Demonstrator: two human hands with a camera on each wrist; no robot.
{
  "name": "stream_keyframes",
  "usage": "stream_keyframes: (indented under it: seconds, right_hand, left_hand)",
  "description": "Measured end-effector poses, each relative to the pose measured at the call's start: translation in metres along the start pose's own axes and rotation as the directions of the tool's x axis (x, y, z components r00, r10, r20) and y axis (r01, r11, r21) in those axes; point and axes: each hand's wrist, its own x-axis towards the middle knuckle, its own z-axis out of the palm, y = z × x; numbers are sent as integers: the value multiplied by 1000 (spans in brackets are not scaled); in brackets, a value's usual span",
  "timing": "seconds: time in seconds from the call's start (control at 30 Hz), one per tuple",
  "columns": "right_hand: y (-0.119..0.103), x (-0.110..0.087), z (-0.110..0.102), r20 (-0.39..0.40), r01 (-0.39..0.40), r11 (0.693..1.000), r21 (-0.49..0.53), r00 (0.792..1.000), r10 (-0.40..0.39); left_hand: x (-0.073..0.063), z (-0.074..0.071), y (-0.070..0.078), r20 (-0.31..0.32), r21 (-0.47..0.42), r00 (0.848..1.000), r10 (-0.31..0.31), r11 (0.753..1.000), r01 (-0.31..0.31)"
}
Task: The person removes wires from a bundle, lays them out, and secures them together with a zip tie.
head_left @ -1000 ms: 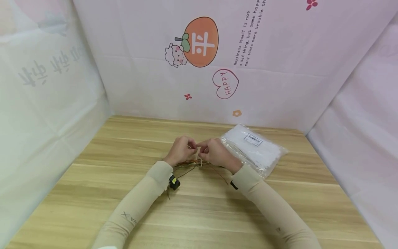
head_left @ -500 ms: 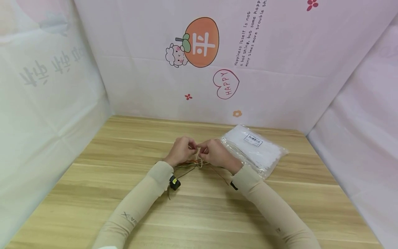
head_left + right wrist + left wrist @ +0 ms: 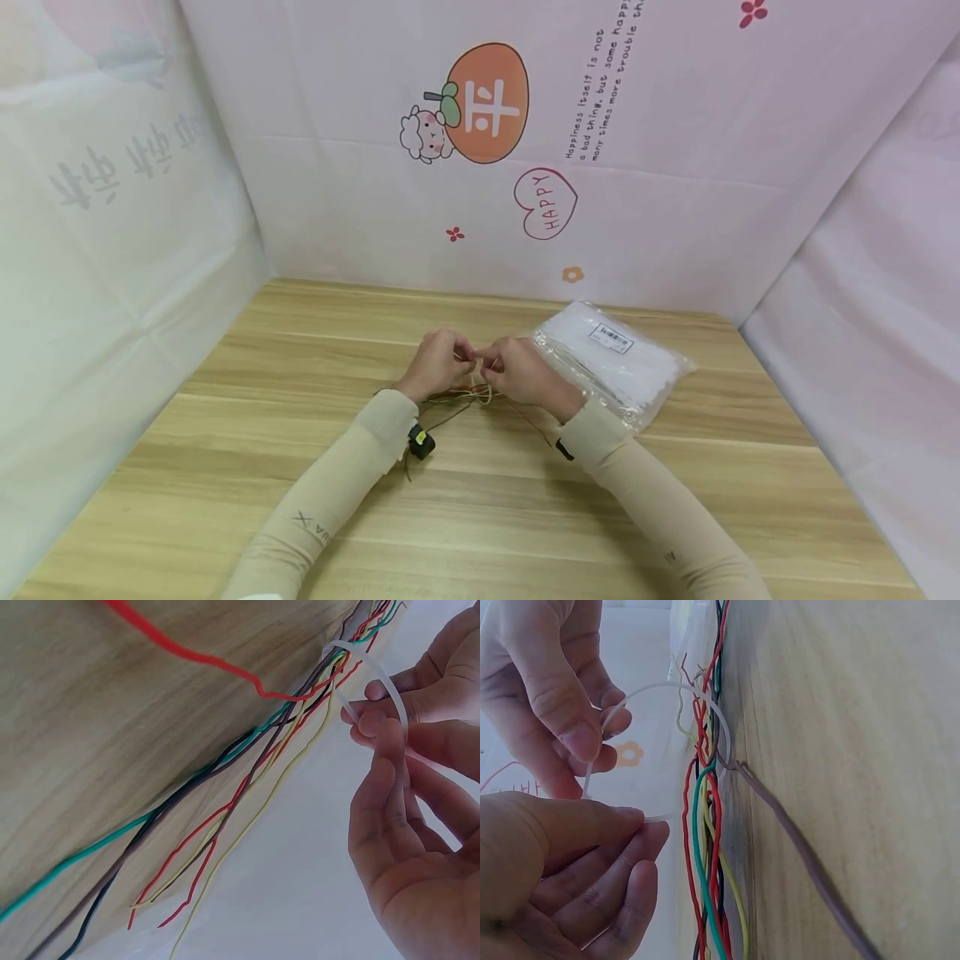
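A translucent white cable tie (image 3: 671, 685) forms an open loop around a bundle of thin wires (image 3: 450, 398) in red, green, yellow, black and brown. My left hand (image 3: 437, 364) pinches one end of the tie between thumb and forefinger, just above the bundle. Facing it closely, my right hand (image 3: 528, 375) pinches the tie's other end. The left wrist view has the left hand (image 3: 577, 870) below and the right hand (image 3: 551, 682) above. In the right wrist view, the fingertips of the right hand (image 3: 420, 847) hide where the tie's ends meet.
A clear plastic bag of white cable ties (image 3: 637, 367) with a barcode label lies right behind my right hand. Loose wire ends spread out on the wooden table (image 3: 480, 517). Printed white cloth (image 3: 337, 192) walls the table at the back and both sides.
Both hands keep their pinch in almost the same place. The right fingers have dipped very slightly, and the tie's loop has shifted a little to the right.
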Motion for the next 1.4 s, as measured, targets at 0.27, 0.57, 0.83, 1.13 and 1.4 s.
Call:
stream_keyframes:
  seconds: [0.27, 0.57, 0.83, 1.13, 1.4]
  right_hand:
    - [-2, 3, 4, -23, -21, 1000, 10, 1000, 21]
    - [-2, 8, 6, -58, -43, 999, 27, 997, 44]
    - [0, 12, 13, -129, -56, 995, 77, 989, 66]
    - [-3, 11, 10, -184, -105, 992, -70, 979, 90]
    - [4, 12, 7, -85, -111, 989, -94, 991, 103]
  left_hand:
    - [-3, 1, 0, -24, -59, 999, -37, 998, 35]
    - [-7, 1, 2, -55, -134, 998, -24, 991, 17]
    - [-9, 0, 4, -56, -155, 998, -11, 988, 2]
    - [-11, -2, 3, 44, -269, 999, -5, 963, 16]
    - [-11, -3, 3, 33, -233, 999, 18, 973, -9]
